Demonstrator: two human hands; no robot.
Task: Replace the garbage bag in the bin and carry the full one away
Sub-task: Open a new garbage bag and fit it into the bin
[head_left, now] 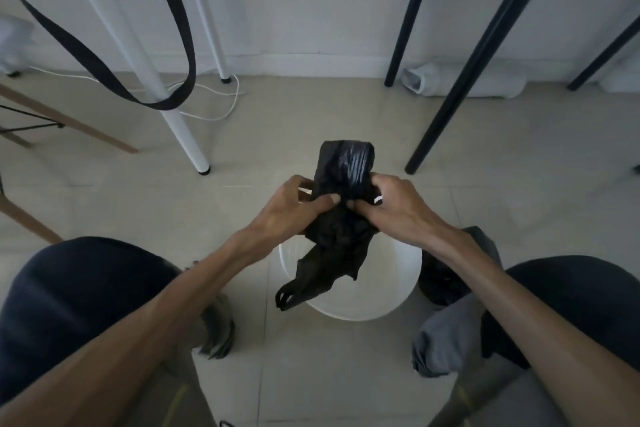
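Note:
A roll of black garbage bags (346, 166) is held over a white round bin (388, 274) that stands on the tiled floor between my knees. My left hand (294, 208) and my right hand (391, 201) both pinch it, thumbs nearly touching at its middle. One loose bag (329, 260) hangs down from the roll into the bin's mouth, its handle loops at the lower left. A dark full bag (440, 281) sits on the floor at the bin's right side, partly hidden by my right forearm.
White table legs (180, 135) stand to the left and black legs (460, 100) to the right. A black strap (173, 100) hangs at upper left above a white cable (221, 111). A wooden chair leg (86, 132) is at far left. The wall runs close behind.

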